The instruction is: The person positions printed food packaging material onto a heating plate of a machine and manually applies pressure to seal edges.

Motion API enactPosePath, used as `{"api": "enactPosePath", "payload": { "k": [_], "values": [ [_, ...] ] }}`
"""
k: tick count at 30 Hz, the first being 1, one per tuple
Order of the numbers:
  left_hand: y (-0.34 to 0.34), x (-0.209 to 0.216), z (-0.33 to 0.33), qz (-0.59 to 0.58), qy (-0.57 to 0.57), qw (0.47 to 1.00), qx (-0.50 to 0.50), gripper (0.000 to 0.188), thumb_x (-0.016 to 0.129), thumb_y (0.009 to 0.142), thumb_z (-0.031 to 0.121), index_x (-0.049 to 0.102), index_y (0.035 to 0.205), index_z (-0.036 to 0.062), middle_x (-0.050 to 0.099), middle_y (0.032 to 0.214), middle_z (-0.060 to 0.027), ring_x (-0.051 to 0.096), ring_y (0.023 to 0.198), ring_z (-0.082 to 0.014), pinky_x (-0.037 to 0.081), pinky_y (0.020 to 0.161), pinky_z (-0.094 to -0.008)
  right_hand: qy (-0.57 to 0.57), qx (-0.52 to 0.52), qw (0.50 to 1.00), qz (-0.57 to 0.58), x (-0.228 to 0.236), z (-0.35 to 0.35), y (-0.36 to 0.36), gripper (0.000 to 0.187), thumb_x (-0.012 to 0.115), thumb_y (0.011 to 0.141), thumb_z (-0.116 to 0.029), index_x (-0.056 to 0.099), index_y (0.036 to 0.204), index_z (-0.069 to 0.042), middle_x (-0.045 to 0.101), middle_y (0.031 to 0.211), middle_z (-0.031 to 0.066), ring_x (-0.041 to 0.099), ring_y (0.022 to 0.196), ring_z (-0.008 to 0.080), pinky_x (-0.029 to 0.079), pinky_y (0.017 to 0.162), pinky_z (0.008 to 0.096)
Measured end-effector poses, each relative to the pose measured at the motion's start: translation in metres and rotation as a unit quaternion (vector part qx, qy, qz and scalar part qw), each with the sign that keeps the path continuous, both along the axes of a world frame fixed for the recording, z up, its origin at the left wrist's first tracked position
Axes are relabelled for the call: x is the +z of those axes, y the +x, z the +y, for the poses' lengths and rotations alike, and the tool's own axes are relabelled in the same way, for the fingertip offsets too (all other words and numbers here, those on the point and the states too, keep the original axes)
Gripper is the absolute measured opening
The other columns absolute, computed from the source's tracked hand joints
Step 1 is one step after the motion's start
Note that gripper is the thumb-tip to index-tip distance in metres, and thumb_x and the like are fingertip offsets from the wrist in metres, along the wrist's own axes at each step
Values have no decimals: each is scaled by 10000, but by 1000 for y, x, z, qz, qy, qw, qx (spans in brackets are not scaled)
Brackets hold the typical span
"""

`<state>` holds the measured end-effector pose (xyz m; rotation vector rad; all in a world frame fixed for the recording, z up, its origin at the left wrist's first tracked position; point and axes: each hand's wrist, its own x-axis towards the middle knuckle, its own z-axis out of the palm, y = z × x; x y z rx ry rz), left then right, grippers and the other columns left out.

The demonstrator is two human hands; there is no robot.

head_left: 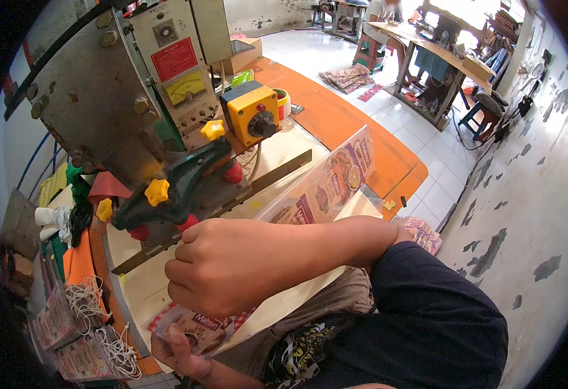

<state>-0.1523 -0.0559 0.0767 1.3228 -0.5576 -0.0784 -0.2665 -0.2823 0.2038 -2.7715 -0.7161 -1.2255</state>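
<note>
My right hand (206, 269) is closed in a fist, back upward, above the near end of a long metal bar (277, 174). Its fingertips are hidden, so whatever it may hold cannot be seen. Lower left, my left hand (180, 350) pinches the edge of a clear plastic sheet printed with food pictures (206, 332), thumb on top. A printed plastic part (336, 178) rises tilted beyond my right forearm; the forearm hides whether the two parts join. Close ahead of my right fist is a press with a dark green bracket (196, 178), yellow star knobs (157, 192) and red feet.
A yellow and black control box (250, 113) and a roll of tape (284, 104) sit behind the bracket on the orange table (387, 155). Stacked printed sheets with white cords (115, 350) lie at lower left. Farther off, a person (381, 13) is beside a workbench (439, 48).
</note>
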Motion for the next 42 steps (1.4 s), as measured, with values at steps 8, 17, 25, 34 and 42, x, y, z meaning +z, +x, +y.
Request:
{"api": "enactPosePath", "payload": {
  "k": [8, 17, 25, 34, 42],
  "values": [
    [-4, 4, -2, 5, 7, 1000, -4, 486, 668, 886, 270, 619, 1183, -111, 679, 1076, -184, 654, 935, -220, 538, 860, -376, -4, -54, 998, -19, -6, 7, 5, 174, 671, 702, -190, 575, 710, -45, 521, 684, 49, 598, 596, 183, 484, 499, 327],
    [1, 0, 1, 15, 10, 999, -31, 486, 666, 910, 274, 616, 1200, -114, 677, 1098, -184, 659, 983, -217, 541, 863, -357, 1, -103, 994, -21, -18, 15, 11, 179, 665, 725, -200, 576, 734, -45, 527, 686, 41, 601, 598, 173, 479, 488, 312],
    [-11, 12, -5, 80, 7, 997, -19, 410, 659, 922, 229, 635, 1174, -93, 687, 1089, -193, 674, 975, -232, 560, 857, -382, 27, -154, 987, -39, -19, 18, 14, 174, 669, 716, -190, 583, 737, -39, 531, 660, 36, 601, 588, 172, 484, 477, 307],
    [-10, 19, -12, 22, 27, 999, -5, 458, 675, 913, 241, 626, 1202, -112, 693, 1109, -189, 678, 976, -225, 556, 873, -363, 65, -205, 976, -46, -21, 19, 16, 155, 667, 704, -170, 576, 728, -46, 539, 661, 38, 602, 585, 173, 485, 468, 319],
    [-14, 11, 2, 7, 35, 999, -6, 528, 690, 891, 320, 614, 1192, -106, 677, 1079, -184, 669, 971, -241, 560, 859, -390, 92, -156, 981, -68, -16, 17, 12, 175, 676, 707, -157, 537, 745, -57, 550, 694, 54, 627, 626, 209, 500, 495, 345]
  ]
}}
